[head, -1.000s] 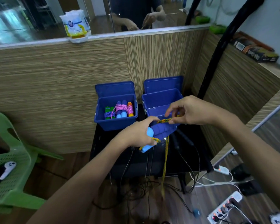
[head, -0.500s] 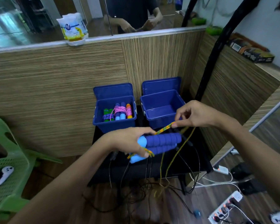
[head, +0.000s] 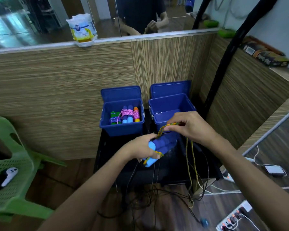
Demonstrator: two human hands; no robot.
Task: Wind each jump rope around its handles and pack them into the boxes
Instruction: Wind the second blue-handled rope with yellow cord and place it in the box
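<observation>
From the head view, your left hand [head: 141,150] has its grip closed around the blue handles [head: 162,145] above the black surface [head: 170,172]. Your right hand [head: 188,125] pinches the yellow-green rope [head: 163,128], before the empty right box [head: 171,105].

The left hand [head: 141,149] covers the middle of the blue handles [head: 162,145], so the wraps of the yellow rope [head: 193,165] under its grip are hidden. The rope's lower end is lost among the floor cables [head: 157,195]. The right hand [head: 189,126] hides the near rim of the right box [head: 171,104]. Both forearms run off the bottom edge.
</observation>
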